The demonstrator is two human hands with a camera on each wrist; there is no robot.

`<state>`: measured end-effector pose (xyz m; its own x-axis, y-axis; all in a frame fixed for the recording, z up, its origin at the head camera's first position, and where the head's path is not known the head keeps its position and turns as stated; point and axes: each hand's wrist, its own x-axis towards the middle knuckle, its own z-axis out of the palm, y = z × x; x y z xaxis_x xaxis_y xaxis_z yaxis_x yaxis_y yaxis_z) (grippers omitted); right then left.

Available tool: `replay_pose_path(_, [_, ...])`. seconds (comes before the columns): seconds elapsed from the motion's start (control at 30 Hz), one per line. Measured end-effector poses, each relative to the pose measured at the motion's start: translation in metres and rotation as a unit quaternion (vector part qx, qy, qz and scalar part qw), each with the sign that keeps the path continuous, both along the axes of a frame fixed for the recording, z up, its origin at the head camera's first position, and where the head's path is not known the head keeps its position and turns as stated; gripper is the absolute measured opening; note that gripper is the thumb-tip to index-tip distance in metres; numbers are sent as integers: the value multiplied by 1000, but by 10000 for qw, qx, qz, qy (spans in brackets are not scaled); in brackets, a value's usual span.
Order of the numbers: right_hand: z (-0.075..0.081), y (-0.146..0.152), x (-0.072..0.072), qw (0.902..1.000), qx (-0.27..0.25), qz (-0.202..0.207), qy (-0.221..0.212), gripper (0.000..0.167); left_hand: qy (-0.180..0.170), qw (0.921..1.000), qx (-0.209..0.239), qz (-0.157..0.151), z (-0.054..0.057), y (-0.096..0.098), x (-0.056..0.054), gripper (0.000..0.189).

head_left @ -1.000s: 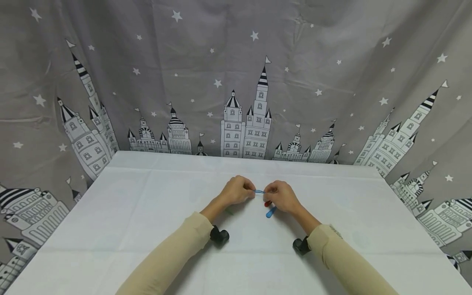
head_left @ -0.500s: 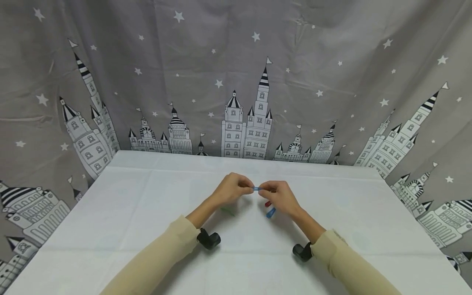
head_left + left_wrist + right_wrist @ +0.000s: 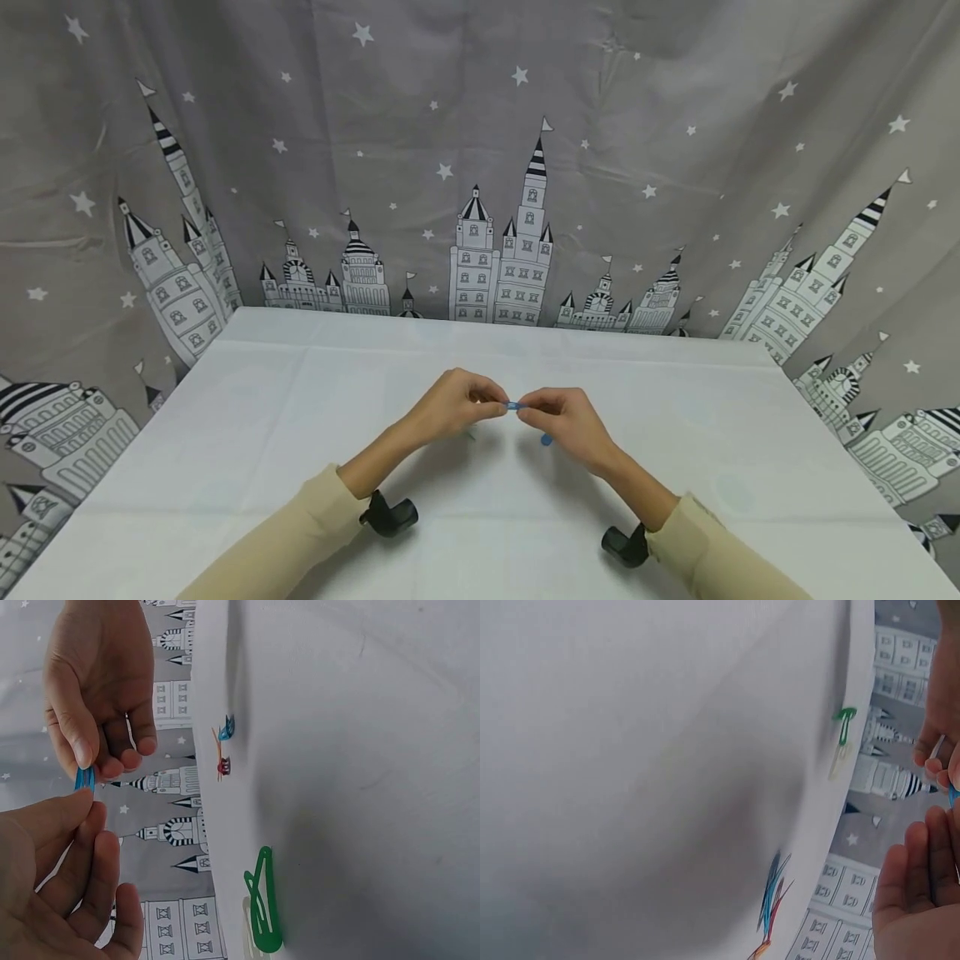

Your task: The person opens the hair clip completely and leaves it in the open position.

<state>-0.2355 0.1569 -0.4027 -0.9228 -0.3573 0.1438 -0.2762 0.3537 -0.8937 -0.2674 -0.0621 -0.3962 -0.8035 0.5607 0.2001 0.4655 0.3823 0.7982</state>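
Observation:
A blue snap hair clip [image 3: 513, 406] is held between my two hands, above the white table. The left hand [image 3: 452, 406] pinches one end of it between thumb and index finger. At the other end, the thumb and fingers of the right hand [image 3: 567, 422] pinch it. In the left wrist view the clip [image 3: 85, 780] stretches from one hand's fingertips to the other's, its ends covered. Under the left hand lies a green snap clip [image 3: 271, 922], its prong standing away from its frame, with a pale clip [image 3: 249, 930] beside it.
On the white tabletop [image 3: 480, 550], below the right hand, lie another blue clip [image 3: 769, 896], a red clip [image 3: 778, 901] and an orange one [image 3: 760, 950]. A grey curtain [image 3: 480, 100] printed with castles and stars hangs behind the table's far edge.
Both hands have drawn nearer to the person and a little left, carrying the blue clip along. The right hand now covers the red clip in the head view.

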Motion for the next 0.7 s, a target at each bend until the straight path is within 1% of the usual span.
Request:
replay_pose_path(0.17, [3,-1,9,10000,-74,59,28,18,-203,9997,95,-102,0,-3,6,11])
replay_pose_path(0.23, [2,-1,11,10000,-63,67,25,17,-303,9994,118,-117,-1,-4,8,12])
replay_pose_path(0.3, [1,-1,13,9999,-55,92,23,16,-333,9992,129,-165,-2,-5,10,12])
replay_pose_path(0.47, [-1,-2,15,9999,17,157,54,16,-280,9991,159,-279,-5,-6,14,11])
replay_pose_path(0.7, [-1,-1,15,9991,192,217,304,15,-184,9989,135,-410,-3,-7,14,9])
